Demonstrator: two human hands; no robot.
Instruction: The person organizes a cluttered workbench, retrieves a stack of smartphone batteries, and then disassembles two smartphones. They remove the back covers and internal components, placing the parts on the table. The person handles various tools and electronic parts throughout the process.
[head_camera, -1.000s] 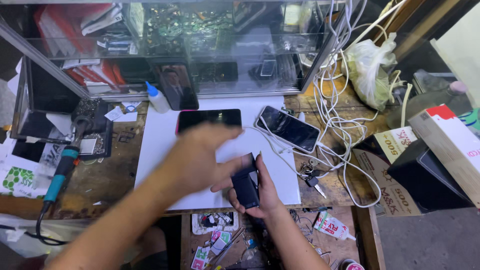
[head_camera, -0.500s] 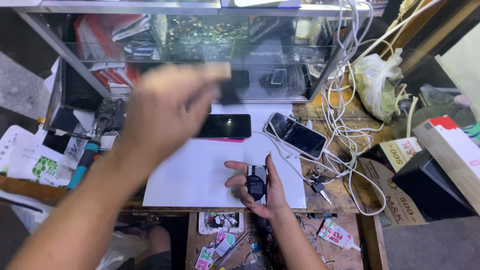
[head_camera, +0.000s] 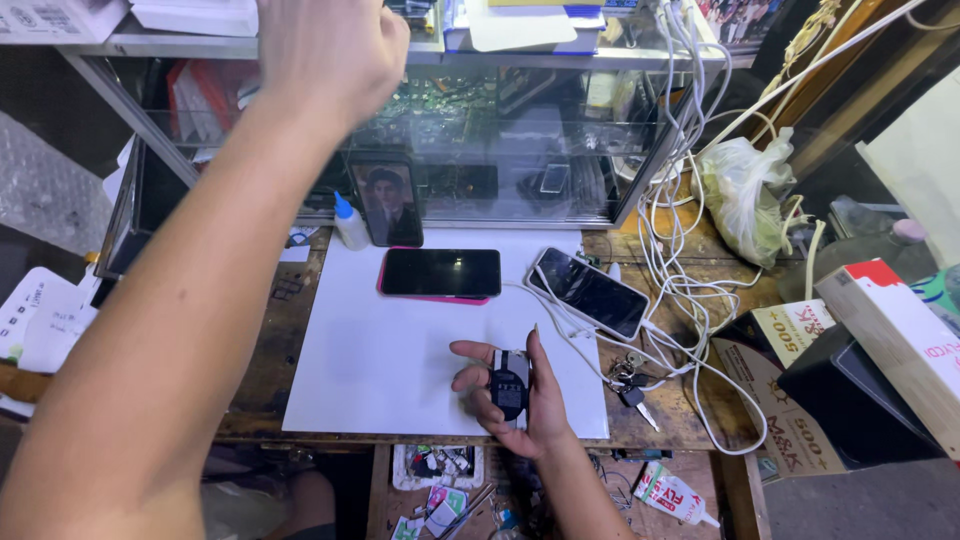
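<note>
Raised higher than half a second ago, the left hand (head_camera: 330, 50) now sits at the top edge of the view in front of the shelf (head_camera: 150, 40), fingers curled into a loose fist; whether anything is held inside it cannot be told. Below, the right hand (head_camera: 515, 395) stays over the near edge of the white sheet (head_camera: 400, 350), palm up, fingers cupped around a small dark device (head_camera: 508, 383) that lies upright in the palm, thumb on one side and fingertips on the other. Just beyond it, a black phone in a pink case (head_camera: 440, 272) lies flat on the sheet, screen up. To its right a second phone (head_camera: 588, 291) rests at an angle, half off the sheet, with white cables (head_camera: 680, 290) running from it across the worn wooden bench (head_camera: 270, 330). A bunch of keys (head_camera: 628, 378) lies near the right hand, off the sheet's corner. Behind the phones, a small white bottle with a blue cap (head_camera: 350, 224) stands beside a propped phone showing a portrait (head_camera: 385, 200), both against the glass cabinet (head_camera: 500, 150). A knotted plastic bag (head_camera: 745, 195) sits at the right, well apart
</note>
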